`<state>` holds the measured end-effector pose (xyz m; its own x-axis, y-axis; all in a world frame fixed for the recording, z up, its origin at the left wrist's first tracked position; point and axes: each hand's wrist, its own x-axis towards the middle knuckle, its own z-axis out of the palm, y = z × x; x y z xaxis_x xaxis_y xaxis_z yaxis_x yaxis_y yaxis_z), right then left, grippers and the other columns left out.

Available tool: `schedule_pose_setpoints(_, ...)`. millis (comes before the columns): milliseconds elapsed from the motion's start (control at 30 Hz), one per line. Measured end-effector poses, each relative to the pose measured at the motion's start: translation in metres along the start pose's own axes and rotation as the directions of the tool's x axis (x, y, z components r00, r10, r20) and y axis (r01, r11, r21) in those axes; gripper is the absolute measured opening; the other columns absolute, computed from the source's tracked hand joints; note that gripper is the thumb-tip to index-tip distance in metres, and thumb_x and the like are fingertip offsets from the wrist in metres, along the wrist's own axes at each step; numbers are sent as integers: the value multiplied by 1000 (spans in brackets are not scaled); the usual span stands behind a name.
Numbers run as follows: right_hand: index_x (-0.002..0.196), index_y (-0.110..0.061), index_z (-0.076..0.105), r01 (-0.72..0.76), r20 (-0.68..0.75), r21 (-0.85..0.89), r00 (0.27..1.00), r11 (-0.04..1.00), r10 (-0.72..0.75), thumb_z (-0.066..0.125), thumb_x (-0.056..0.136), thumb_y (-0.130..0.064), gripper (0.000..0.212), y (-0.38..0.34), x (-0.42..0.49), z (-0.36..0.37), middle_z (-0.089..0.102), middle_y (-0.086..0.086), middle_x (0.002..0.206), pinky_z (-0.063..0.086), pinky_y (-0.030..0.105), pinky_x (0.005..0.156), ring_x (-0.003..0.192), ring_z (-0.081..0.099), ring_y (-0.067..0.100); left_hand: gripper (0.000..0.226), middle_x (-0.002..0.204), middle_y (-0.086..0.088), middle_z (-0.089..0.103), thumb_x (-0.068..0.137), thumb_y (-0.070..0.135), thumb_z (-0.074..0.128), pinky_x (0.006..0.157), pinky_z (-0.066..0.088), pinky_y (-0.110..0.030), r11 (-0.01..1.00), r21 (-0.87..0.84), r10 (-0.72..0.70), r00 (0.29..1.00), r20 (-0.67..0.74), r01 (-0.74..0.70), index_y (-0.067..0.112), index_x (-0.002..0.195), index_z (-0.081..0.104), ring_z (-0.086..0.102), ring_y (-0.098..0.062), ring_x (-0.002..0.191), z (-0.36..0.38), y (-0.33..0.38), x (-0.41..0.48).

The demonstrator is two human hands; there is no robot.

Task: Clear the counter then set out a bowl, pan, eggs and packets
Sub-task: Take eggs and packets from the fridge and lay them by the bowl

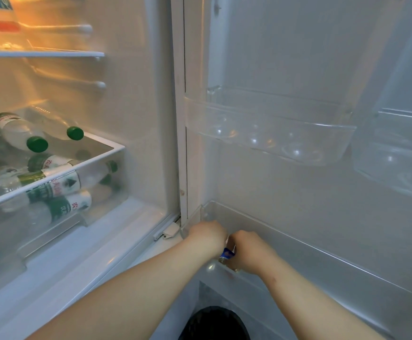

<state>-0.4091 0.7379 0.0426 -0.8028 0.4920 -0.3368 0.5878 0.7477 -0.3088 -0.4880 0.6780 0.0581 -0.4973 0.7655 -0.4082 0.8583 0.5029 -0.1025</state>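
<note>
Presently both hands, left hand (pixel 208 235) and right hand (pixel 250 251), reach into the bottom door bin (pixel 322 253) of the open fridge, together around a small blue-labelled item (pixel 227 253); grip unclear. Green-capped water bottles (pixel 20 136) fill the crisper drawer (pixel 52 182). An empty egg tray (pixel 273 133) hangs above.
</note>
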Motion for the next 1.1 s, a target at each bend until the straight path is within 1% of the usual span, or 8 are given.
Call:
schedule_pose_setpoints(100,93,-16,61,-5,-6,0,1000,1000,5,60,82,-15,11,0,1,1,64,11,113,37,24,69,86,54,24,30,126,-15,57,90,6,54,91,47,-33,1000,-14,-4,1000,-8,3,2,120,57,57,-31,115,1,-1,1)
schedule_pose_setpoints(133,83,-19,57,-2,-13,-5,1000,1000,2,60,82,-15,5,0,1,0,63,11,114,37,25,69,85,52,23,30,126,-15,57,90,5,54,91,47,-33,1000,-17,-7,1000,-8,7,1,120,57,57,-30,115,1,-1,1)
schedule_pose_setpoints(267,62,-26,31,1,-30,-22,1000,1000,-2,60,83,-16,37,1,3,3,60,9,115,36,26,69,83,45,21,28,123,-15,60,89,4,54,91,48,-33,1000,-15,-6,1000,-2,6,0,116,60,59,-30,114,1,-1,0)
schedule_pose_setpoints(500,94,-20,51,11,-30,37,999,999,-10,61,82,-17,16,4,3,4,61,8,117,40,26,70,90,54,25,26,103,-15,64,90,5,54,92,48,-33,1000,-16,-8,1000,30,9,-2,114,61,60,-30,113,0,-1,-1)
schedule_pose_setpoints(667,119,-16,56,-19,-46,70,999,997,22,65,82,-21,38,7,5,2,60,8,123,45,27,80,111,58,26,26,99,-15,64,88,7,57,80,49,-33,999,-43,3,1000,8,-2,-3,111,62,62,-31,109,0,-1,-2)
schedule_pose_setpoints(833,112,-13,64,-47,-88,52,995,998,51,61,82,-15,30,9,4,-4,65,10,116,49,30,80,105,61,27,26,115,-22,63,84,4,59,88,52,-37,988,-157,-10,999,-35,5,-6,108,63,62,-32,108,-1,-1,-4)
schedule_pose_setpoints(967,97,-11,70,-66,-144,50,987,997,72,56,81,-16,22,9,2,-7,69,13,101,39,24,61,79,58,26,6,67,-11,53,81,4,59,62,43,-30,960,-280,-44,992,-119,9,2,75,60,54,-29,72,1,-6,1)
schedule_pose_setpoints(1100,100,-11,69,-87,-197,41,976,995,93,53,82,-16,25,8,-1,-12,69,13,103,41,25,66,89,62,29,21,96,-14,65,84,10,55,66,44,-31,902,-432,-86,974,-210,-14,5,101,66,63,-31,90,3,-9,3)
